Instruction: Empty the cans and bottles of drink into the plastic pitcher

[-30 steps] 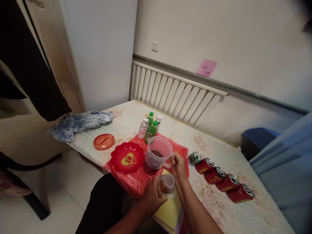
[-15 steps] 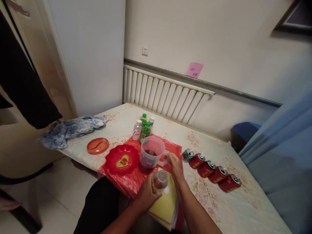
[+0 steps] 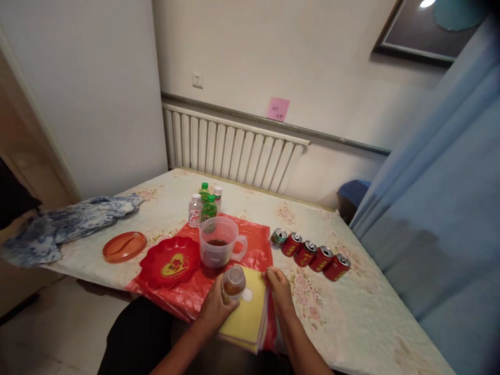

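Observation:
My left hand (image 3: 214,307) is wrapped round a clear plastic bottle (image 3: 233,284) with some amber-brown liquid in it, held above a yellow booklet (image 3: 246,315). My right hand (image 3: 279,286) is closed, fingertips together at the booklet's upper right corner; whatever they pinch, if anything, is hidden. Just beyond the bottle stands a translucent measuring jug (image 3: 219,254) with dark liquid at its bottom and its handle to the right. A red scalloped plate (image 3: 150,268) with a yellow heart lies left of the jug. Under these spreads a red plastic sheet (image 3: 253,234).
Behind the jug stand several small bottles (image 3: 196,211) with white or green caps. A row of opened cans (image 3: 307,253) runs along the right. An orange lid (image 3: 124,247) and a blue-white cloth (image 3: 78,219) lie left. A blue curtain (image 3: 437,208) hangs at right.
My right hand has left the jug's handle and come down to the booklet's corner. The left hand still holds the bottle. The view has turned to the right.

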Available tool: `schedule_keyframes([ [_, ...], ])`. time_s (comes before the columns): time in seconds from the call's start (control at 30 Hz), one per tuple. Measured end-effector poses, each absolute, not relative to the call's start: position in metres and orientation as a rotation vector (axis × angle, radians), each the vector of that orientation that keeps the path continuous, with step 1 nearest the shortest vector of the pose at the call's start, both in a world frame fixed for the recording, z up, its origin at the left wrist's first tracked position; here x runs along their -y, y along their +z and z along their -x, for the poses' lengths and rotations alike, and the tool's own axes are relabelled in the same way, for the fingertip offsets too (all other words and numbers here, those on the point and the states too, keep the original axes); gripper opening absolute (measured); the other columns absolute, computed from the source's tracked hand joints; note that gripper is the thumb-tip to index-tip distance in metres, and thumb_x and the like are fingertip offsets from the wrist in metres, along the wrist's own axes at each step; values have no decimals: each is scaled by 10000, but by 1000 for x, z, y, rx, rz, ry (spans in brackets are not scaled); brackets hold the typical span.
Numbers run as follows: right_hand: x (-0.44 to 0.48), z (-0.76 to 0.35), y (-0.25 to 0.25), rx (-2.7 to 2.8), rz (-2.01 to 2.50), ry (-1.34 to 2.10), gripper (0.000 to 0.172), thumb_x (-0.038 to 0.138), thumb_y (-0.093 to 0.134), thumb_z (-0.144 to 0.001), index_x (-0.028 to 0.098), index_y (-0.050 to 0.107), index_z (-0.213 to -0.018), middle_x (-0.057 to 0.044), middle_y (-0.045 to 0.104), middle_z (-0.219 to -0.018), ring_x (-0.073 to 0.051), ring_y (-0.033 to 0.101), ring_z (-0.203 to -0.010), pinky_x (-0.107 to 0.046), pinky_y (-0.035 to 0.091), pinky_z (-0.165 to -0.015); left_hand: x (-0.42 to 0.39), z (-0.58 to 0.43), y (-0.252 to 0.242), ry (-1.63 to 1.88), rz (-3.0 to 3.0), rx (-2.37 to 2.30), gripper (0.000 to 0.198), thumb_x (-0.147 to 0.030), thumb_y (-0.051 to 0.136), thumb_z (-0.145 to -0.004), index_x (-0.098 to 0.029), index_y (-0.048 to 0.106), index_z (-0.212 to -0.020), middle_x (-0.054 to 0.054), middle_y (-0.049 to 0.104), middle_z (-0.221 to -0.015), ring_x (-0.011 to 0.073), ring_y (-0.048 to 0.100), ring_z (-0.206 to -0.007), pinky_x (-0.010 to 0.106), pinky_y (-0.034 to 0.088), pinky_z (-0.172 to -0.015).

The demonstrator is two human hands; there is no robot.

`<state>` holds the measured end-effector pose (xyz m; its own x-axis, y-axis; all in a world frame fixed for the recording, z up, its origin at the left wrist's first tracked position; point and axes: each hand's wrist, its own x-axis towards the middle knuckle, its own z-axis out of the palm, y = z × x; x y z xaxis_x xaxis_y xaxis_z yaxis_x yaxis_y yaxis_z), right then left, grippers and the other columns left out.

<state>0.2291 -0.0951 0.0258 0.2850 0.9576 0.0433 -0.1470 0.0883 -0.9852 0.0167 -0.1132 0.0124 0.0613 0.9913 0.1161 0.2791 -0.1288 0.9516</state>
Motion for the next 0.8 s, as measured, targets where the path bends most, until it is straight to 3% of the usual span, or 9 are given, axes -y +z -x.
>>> schedule_keyframes([
  [0.27,123,-239,-1,865,1208,1051,286,469,672,-774,191,677,-843,-18,678,-790,-166,589,-732,-263,455,-701,113,-18,17,1117,-1575,-1335,647,-182,696,-615,-213,448,-1212,58,645,-1162,241,630,-1066,385,488,-953],
  [0.6,137,-234,-6,956,1303,998,269,404,652,-750,172,644,-887,-49,715,-781,-212,652,-731,-313,508,-680,117,-18,24,1097,-1574,-1408,655,-210,684,-619,-197,433,-1224,77,637,-1191,255,621,-1107,419,468,-1005],
  [0.8,135,-226,-6,1164,1405,813,245,282,665,-698,190,666,-925,-71,708,-882,-255,660,-844,-389,514,-811,116,-19,23,1101,-1563,-1416,642,-200,688,-620,-188,443,-1214,79,638,-1191,258,608,-1130,404,472,-994],
])
